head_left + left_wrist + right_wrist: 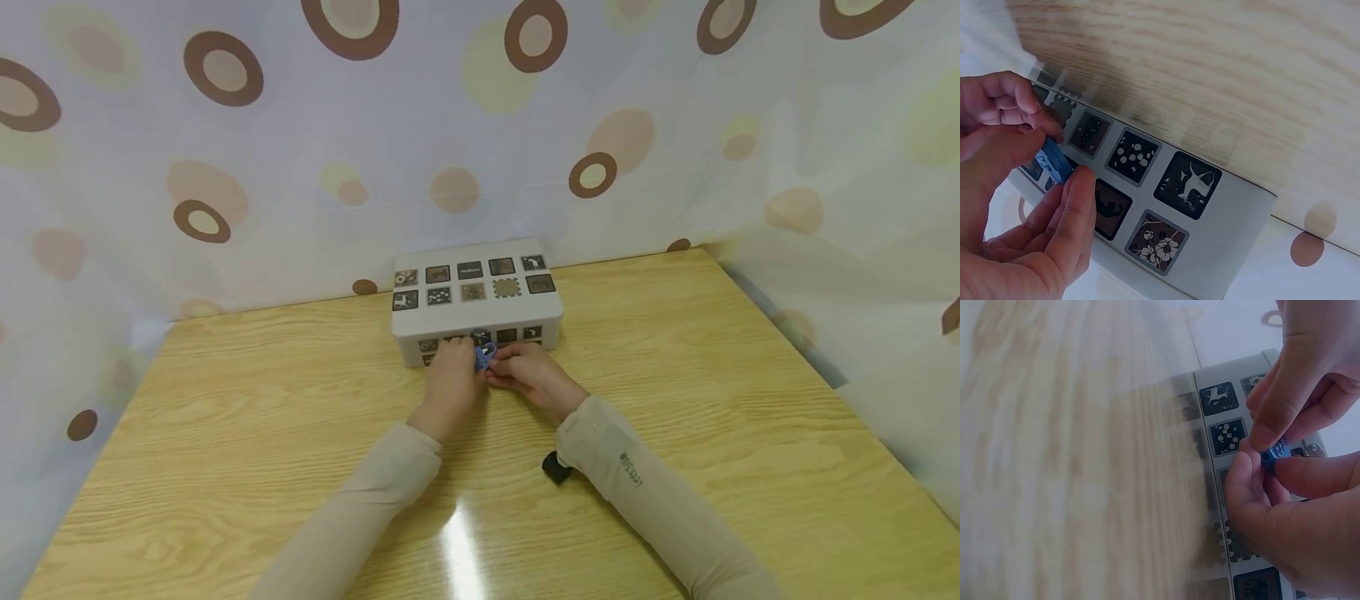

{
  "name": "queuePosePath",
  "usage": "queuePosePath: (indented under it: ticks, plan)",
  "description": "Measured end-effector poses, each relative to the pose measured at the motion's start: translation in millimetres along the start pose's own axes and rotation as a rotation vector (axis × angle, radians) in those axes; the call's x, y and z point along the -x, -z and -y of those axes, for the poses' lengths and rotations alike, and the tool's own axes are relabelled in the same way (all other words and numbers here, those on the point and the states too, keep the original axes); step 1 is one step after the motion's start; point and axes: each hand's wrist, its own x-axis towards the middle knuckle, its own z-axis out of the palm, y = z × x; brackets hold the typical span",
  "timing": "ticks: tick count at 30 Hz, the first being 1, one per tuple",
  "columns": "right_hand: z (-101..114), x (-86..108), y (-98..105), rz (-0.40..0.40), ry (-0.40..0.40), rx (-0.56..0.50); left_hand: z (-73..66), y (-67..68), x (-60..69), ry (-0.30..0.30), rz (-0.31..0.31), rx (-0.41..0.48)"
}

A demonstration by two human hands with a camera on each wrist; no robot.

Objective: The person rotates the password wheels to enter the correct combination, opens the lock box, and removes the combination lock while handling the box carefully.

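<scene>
A small blue padlock [485, 357] is held between both hands at the front wall of a white box [480, 312] with dark square pictures. The left hand [452, 379] pinches it from the left with thumb and fingers, as the left wrist view also shows. From the other side the right hand [536, 377] grips it between thumb and curled fingers. In the right wrist view the padlock [1277, 452] is partly covered by fingertips, beside a small metal clasp [1315, 450] on the box. Its shackle end is hard to make out there.
The box stands on a wooden table [262, 417] near its back edge, against a white cloth [300, 167] with brown and yellow circles. A black object [557, 467] shows by the right sleeve. Another cloth side [885, 250] hangs along the table's right edge.
</scene>
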Motion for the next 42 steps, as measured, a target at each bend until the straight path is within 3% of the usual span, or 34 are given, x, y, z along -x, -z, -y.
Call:
queuePosePath:
  ticks: [7, 12, 17, 28, 42]
  plan:
    - [-1, 1.4, 0, -0.003, 0.003, -0.019, -1.0, 0.4, 2.3, -0.016, 0.007, -0.015]
    - [-2, 2.3, 0, -0.008, 0.016, -0.006, 0.3, -1.6, 5.2, -0.037, -0.025, -0.029]
    - [-4, 2.9, -1, -0.014, 0.04, 0.002, 1.7, -4.4, 7.9, -0.043, -0.072, 0.003]
    - [-2, 12.5, 7, 0.02, 0.067, 0.067, -3.8, -1.9, 13.8, -0.058, -0.095, 0.044]
    - [-4, 22.2, 31, 0.15, 0.065, 0.156, -14.9, -2.6, 17.2, -0.096, -0.007, 0.226]
